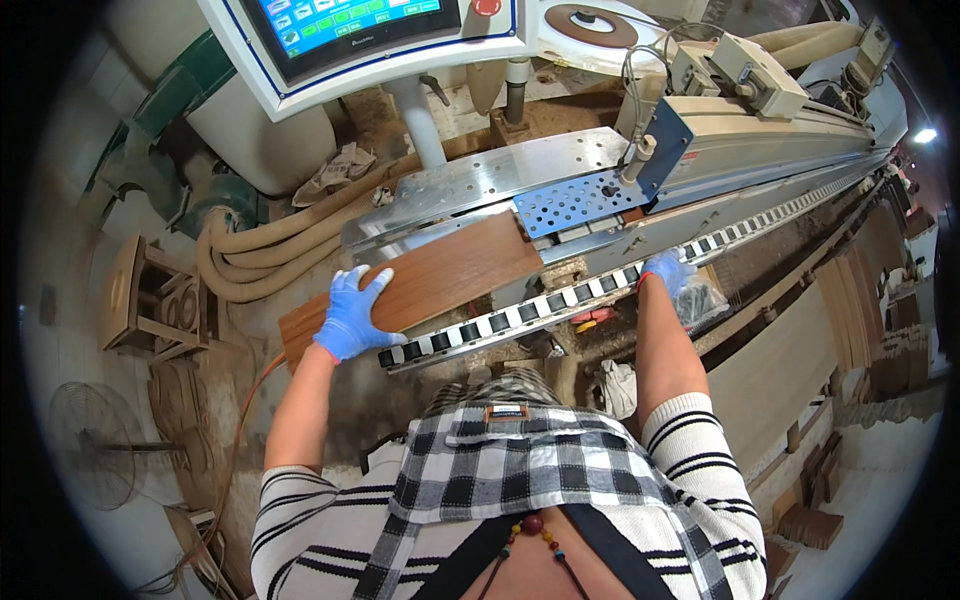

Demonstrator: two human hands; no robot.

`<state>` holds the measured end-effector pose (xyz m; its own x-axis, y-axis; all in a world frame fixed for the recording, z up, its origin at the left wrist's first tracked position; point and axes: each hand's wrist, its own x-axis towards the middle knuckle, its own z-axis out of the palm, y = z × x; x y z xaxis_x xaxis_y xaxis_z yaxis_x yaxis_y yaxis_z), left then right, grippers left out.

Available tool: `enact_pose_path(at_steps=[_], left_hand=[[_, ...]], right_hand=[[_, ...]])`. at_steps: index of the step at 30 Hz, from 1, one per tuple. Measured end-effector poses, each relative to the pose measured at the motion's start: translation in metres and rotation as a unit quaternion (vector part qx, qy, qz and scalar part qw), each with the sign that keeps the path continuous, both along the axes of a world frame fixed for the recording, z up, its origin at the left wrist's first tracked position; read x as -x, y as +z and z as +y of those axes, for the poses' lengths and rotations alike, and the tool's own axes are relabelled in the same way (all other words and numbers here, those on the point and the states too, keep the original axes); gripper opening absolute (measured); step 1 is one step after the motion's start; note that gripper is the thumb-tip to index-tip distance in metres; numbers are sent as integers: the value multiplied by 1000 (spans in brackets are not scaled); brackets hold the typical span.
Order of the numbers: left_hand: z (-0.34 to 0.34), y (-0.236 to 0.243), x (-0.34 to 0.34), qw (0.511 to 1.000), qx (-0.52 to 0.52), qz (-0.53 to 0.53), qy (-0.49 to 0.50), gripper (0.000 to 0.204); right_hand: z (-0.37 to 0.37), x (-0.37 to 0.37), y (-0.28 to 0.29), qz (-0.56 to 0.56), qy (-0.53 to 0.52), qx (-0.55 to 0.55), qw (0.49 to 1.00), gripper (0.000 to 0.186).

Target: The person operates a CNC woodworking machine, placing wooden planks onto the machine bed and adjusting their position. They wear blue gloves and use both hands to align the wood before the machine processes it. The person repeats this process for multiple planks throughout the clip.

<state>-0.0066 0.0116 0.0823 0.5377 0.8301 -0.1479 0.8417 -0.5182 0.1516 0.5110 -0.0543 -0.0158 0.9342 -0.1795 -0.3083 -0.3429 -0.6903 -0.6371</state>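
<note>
A long reddish-brown wooden board point(455, 265) lies slanted at the infeed end of the machine, its far right end against the metal bed by the blue perforated plate point(580, 203). My left hand point(350, 312), in a blue glove, rests on the board's near left part with fingers spread and thumb apart. Along the board's near side runs a rail of black and white rollers point(528, 312). Farther right on this rail is my right hand point(666, 268), also gloved in blue, its fingers bunched and curled at the rail's edge; part of them is hidden.
A control panel with a lit screen point(350, 25) and red button stands ahead on a grey post point(415, 125). Beige hoses point(270, 265) coil at the left, near a wooden stool point(150, 305). The long machine housing point(770, 140) stretches away right. Stacked boards point(860, 300) stand at the right.
</note>
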Motion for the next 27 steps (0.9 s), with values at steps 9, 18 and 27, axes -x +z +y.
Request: enact_pose_path(at_steps=[9,18,27], left_hand=[[45,-44,-87,995,-46,-37,-85,83],[12,-42,-107,984,-143,-83,71,74],[-21,-87,1,946,-121,-169,247,81]], right_hand=[[5,5,2,-30,2,16,999,70],[2,-1,1,9,36,24,999,74],[-1,11,17,-17,1,17,1000,69]])
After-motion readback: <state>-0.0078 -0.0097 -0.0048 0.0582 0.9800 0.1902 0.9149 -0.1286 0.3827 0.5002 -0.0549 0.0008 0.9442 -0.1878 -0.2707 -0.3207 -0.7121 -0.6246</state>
